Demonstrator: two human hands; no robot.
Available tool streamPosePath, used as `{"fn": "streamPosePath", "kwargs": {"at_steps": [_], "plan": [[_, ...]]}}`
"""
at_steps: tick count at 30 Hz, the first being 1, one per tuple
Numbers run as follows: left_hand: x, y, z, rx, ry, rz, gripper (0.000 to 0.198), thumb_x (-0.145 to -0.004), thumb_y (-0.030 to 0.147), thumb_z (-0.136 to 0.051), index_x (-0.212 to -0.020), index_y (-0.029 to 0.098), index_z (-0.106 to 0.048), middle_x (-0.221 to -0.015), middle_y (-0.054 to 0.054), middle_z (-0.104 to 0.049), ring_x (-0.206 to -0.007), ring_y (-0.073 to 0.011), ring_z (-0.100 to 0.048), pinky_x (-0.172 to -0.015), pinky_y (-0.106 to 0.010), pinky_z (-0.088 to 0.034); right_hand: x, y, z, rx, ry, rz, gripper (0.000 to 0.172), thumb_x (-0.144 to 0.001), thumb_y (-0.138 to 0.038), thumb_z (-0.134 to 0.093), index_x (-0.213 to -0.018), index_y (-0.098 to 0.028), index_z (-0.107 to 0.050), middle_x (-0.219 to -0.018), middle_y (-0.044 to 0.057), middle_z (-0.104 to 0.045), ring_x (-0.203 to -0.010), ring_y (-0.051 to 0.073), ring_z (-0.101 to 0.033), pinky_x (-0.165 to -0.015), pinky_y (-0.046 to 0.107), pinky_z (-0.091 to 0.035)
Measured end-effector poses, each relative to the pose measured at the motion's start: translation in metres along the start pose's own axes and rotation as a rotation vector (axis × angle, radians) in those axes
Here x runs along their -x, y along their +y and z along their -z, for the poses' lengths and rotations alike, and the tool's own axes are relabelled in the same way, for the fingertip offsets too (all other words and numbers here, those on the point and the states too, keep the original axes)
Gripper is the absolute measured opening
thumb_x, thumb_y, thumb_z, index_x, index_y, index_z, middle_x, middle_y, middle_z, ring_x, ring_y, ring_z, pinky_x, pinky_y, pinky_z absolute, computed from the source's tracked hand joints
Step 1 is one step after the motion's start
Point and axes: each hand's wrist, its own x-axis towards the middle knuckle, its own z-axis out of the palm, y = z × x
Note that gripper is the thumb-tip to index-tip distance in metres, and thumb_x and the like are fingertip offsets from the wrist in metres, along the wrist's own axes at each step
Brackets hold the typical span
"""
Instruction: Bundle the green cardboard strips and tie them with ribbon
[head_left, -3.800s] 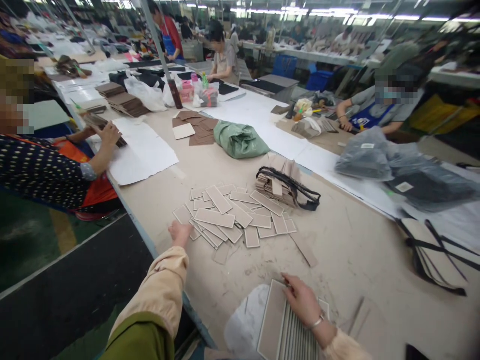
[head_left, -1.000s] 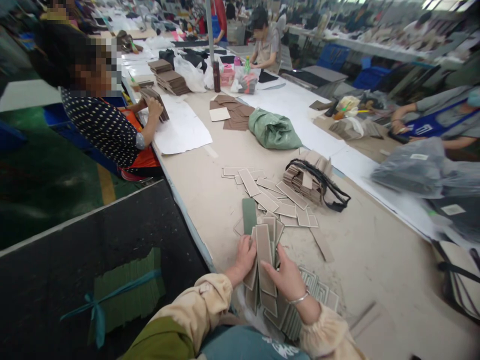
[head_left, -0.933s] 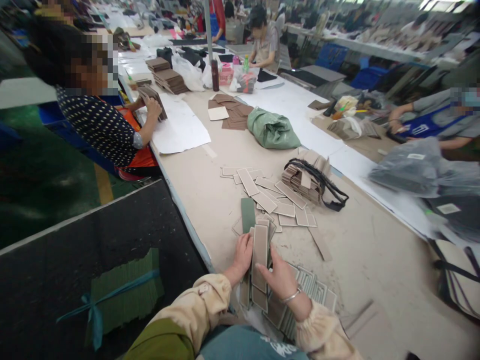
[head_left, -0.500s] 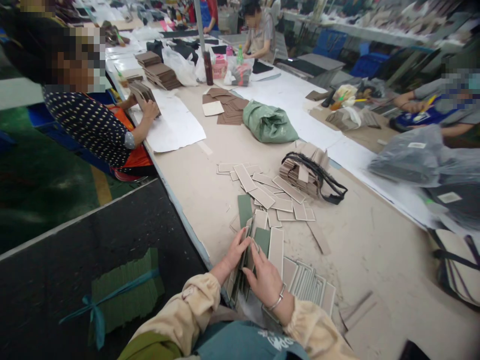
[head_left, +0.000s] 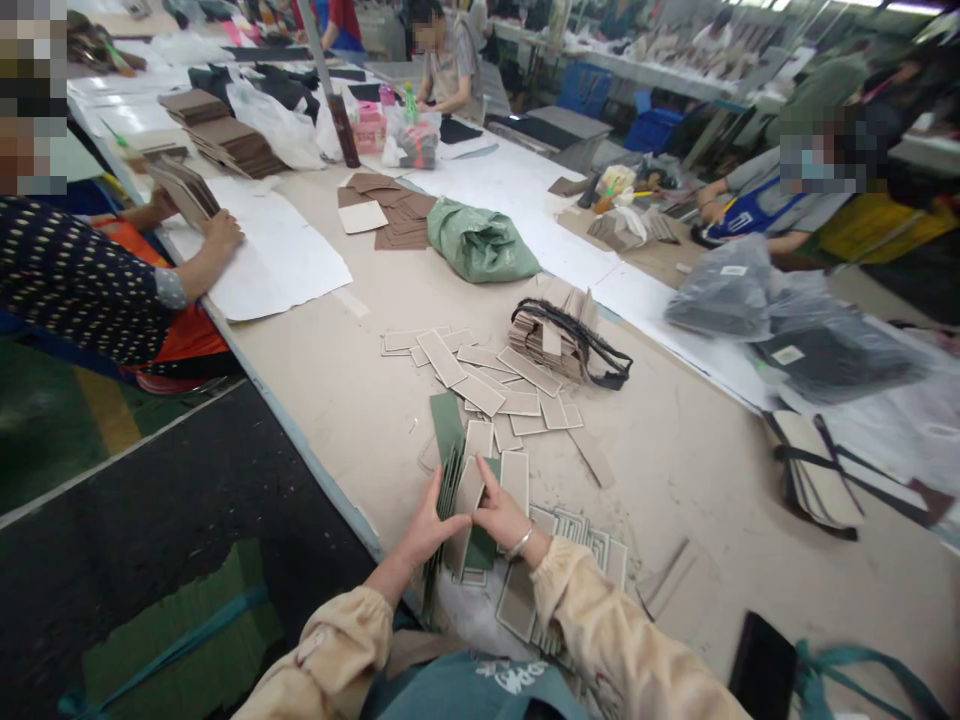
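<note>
At the table's near edge, both hands work a fanned stack of flat rectangular cards (head_left: pixel 469 490), beige on one face and green on the other. My left hand (head_left: pixel 426 522) grips the stack's left side, standing it on edge. My right hand (head_left: pixel 501 513) presses its fingers onto the top cards from the right. More loose cards (head_left: pixel 487 385) lie scattered just beyond, one of them green side up (head_left: pixel 447 422). A row of overlapped cards (head_left: pixel 577 540) lies to the right of my right wrist.
A tied bundle of cards with black straps (head_left: pixel 566 340) and a green bag (head_left: pixel 480 245) lie farther along the table (head_left: pixel 697 490). A person in a dotted top (head_left: pixel 90 280) works on the left, others sit opposite. Grey plastic bags (head_left: pixel 757 300) lie at right.
Over the last second both hands drew the gathered cards toward the table edge and turned the stack on edge. The camera view swung right.
</note>
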Motion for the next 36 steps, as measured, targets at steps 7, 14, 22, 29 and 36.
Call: {"fn": "streamPosePath", "kwargs": {"at_steps": [7, 14, 22, 29, 36], "plan": [[0.01, -0.003, -0.005, -0.207, -0.081, -0.027, 0.11, -0.048, 0.02, -0.082, -0.143, 0.018, -0.026, -0.151, -0.013, -0.021, -0.141, -0.0304, -0.015, -0.116, -0.044, -0.01, 0.01, -0.006, -0.006, -0.483, -0.083, -0.141, 0.06, -0.062, -0.018, -0.055, -0.121, -0.021, -0.058, -0.116, 0.003, -0.064, -0.116, 0.022, -0.054, -0.102, 0.039, -0.038], [0.002, -0.01, 0.002, 0.022, 0.05, 0.141, 0.082, -0.061, 0.011, -0.07, -0.136, 0.021, -0.039, -0.147, -0.009, -0.033, -0.137, -0.0277, -0.027, -0.116, -0.04, -0.015, 0.001, 0.028, 0.028, 0.19, 0.445, -0.177, 0.061, -0.066, -0.033, -0.059, -0.123, -0.012, -0.053, -0.131, 0.015, -0.051, -0.126, 0.029, -0.041, -0.107, 0.046, -0.031], [0.005, -0.006, -0.005, -0.254, 0.037, 0.041, 0.071, -0.066, 0.029, -0.073, -0.13, 0.015, -0.045, -0.145, -0.014, -0.036, -0.138, -0.027, -0.026, -0.116, -0.039, -0.012, 0.001, 0.046, 0.044, 0.493, 0.506, -0.27, 0.076, -0.06, -0.024, -0.065, -0.132, -0.015, -0.041, -0.124, 0.017, -0.053, -0.119, 0.034, -0.047, -0.101, 0.048, -0.036], [0.011, 0.002, -0.01, -0.205, 0.022, 0.06, 0.088, -0.055, 0.035, -0.081, -0.132, 0.013, -0.044, -0.147, -0.018, -0.03, -0.139, -0.0331, -0.02, -0.116, -0.042, -0.01, -0.001, 0.026, 0.012, 0.613, 0.312, -0.227, 0.05, -0.075, -0.021, -0.053, -0.124, -0.013, -0.049, -0.099, 0.01, -0.064, -0.077, 0.019, -0.062, -0.075, 0.033, -0.048], [0.012, -0.01, -0.004, -0.38, -0.085, -0.099, 0.103, -0.061, 0.024, -0.072, -0.145, 0.015, -0.013, -0.148, -0.018, -0.027, -0.136, -0.03, -0.028, -0.114, -0.048, -0.021, 0.006, 0.014, -0.032, 0.623, 0.163, -0.137, 0.035, -0.072, -0.018, -0.06, -0.107, -0.013, -0.062, -0.094, 0.009, -0.067, -0.088, 0.021, -0.061, -0.081, 0.03, -0.047]]}}
